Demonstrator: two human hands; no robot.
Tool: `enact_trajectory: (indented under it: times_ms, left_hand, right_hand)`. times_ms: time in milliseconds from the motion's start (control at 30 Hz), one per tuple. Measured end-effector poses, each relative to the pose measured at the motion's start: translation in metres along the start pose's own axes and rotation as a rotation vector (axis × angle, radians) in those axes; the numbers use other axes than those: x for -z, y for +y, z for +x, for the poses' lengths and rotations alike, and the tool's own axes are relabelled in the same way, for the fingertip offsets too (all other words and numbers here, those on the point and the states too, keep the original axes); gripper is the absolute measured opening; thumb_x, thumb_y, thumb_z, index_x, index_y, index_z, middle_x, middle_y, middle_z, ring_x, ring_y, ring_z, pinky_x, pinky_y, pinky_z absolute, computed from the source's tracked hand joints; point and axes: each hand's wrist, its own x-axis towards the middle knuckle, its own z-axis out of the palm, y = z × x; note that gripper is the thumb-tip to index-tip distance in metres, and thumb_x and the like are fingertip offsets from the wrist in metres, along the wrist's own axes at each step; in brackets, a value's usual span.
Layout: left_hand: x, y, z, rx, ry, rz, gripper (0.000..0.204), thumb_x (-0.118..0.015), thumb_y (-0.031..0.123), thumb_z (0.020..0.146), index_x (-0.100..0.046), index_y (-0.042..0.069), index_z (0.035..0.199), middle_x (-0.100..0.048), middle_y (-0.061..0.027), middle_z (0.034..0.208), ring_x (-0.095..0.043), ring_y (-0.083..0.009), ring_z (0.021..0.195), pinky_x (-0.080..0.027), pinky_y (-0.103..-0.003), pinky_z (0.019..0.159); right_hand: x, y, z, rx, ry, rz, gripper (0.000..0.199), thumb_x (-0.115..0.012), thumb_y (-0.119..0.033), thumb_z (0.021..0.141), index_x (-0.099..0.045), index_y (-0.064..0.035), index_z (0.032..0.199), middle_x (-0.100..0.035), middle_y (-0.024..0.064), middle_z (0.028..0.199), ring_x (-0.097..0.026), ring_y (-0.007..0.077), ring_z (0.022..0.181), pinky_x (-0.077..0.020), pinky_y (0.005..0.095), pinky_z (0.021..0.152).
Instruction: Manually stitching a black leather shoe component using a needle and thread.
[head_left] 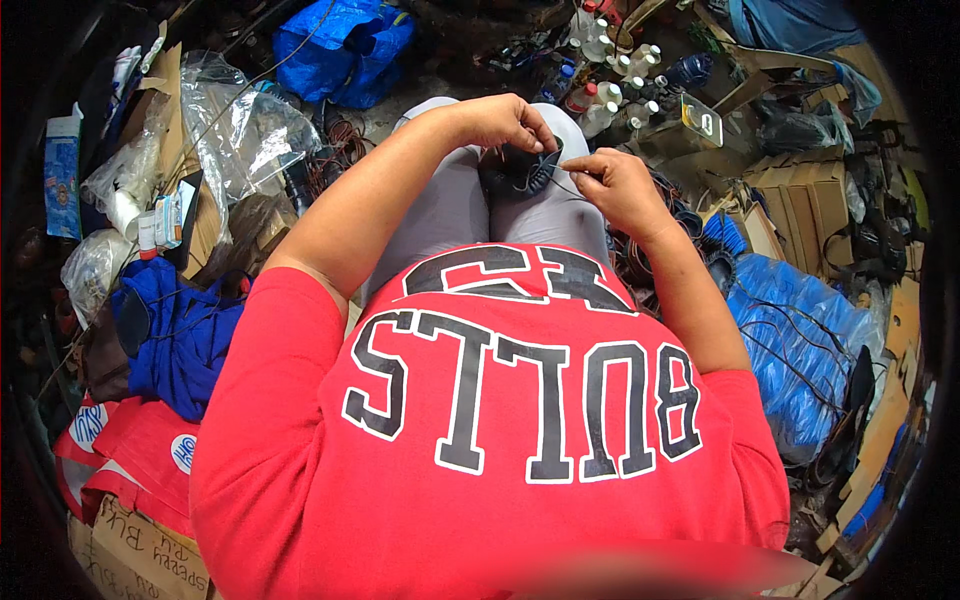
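Note:
A black lace-up shoe [512,178] rests on my lap between my grey-trousered knees. My left hand [514,122] reaches over it from the far side, its fingers curled in a pinch at the dark shoelace near the shoe's opening. Just to the right, my right hand [622,190] has thumb and forefinger pressed together on a stretch of the same dark shoelace [560,160]. Part of the shoe is hidden under my left fingers, and its far end lies in shadow.
Several bottles [612,95] stand beyond my knees, near a blue plastic bag [345,50]. Clear plastic wrap [240,125] and blue cloth [180,325] lie at my left. Cardboard [800,205] and a blue plastic-wrapped bundle [795,350] crowd my right.

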Motion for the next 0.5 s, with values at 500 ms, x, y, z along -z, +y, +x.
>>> enact_trajectory:
  times_ms: [500]
  left_hand:
    - [-0.006, -0.003, 0.000, -0.091, -0.002, 0.115, 0.025, -0.066, 0.007, 0.079, -0.067, 0.007, 0.104, -0.063, -0.0038, 0.093, -0.057, -0.0125, 0.082, -0.047, -0.026, 0.073]
  right_hand:
    - [-0.012, 0.027, 0.008, -0.049, -0.008, 0.238, 0.016, -0.065, -0.010, 0.077, -0.069, -0.0088, 0.093, -0.060, 0.0073, 0.088, -0.058, 0.0183, 0.080, -0.0459, 0.0280, 0.072]
